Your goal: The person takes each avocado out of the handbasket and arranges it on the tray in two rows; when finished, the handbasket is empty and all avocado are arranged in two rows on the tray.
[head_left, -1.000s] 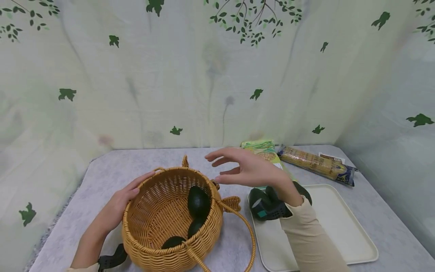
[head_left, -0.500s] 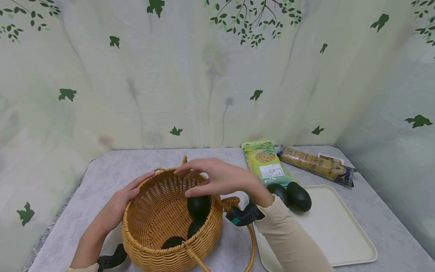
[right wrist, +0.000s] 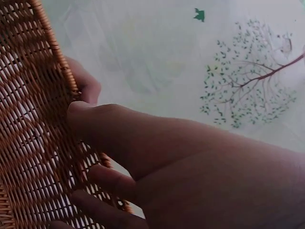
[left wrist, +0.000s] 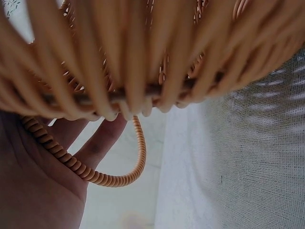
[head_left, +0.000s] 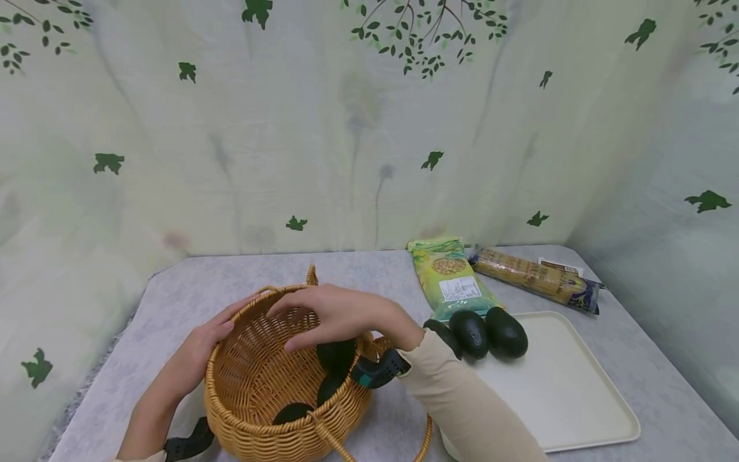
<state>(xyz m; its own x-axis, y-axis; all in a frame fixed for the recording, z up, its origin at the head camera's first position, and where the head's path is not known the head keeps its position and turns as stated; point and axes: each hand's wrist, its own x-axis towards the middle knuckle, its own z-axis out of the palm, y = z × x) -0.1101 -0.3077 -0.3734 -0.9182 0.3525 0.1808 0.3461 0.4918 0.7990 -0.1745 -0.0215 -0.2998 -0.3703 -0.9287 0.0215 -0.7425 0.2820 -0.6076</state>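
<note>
Down at the near left of the table (head_left: 242,269), a round wicker basket (head_left: 254,385) sits with three dark avocados inside along its right wall: the topmost avocado (head_left: 337,354) lies directly under the right hand (head_left: 337,314), with two more below it toward the near rim. The right hand hovers over the basket's mouth, palm down, fingers loosely spread and gripping nothing; from the right wrist view its fingertips (right wrist: 78,112) lie close against the woven wall, and whether they touch it cannot be told. The left hand (head_left: 199,346) rests flat against the basket's far left rim, fingers straight along the weave rather than curled round it. To the right, a pale tray (head_left: 566,391) carries three more avocados (head_left: 487,332) at its far left corner. Beyond the tray lie a green packet (head_left: 447,273) and a long wrapped packet (head_left: 534,279). Grey speckled cloth covers the table, and a pale curtain (head_left: 346,128) printed with green leaves hangs behind and to the right.
</note>
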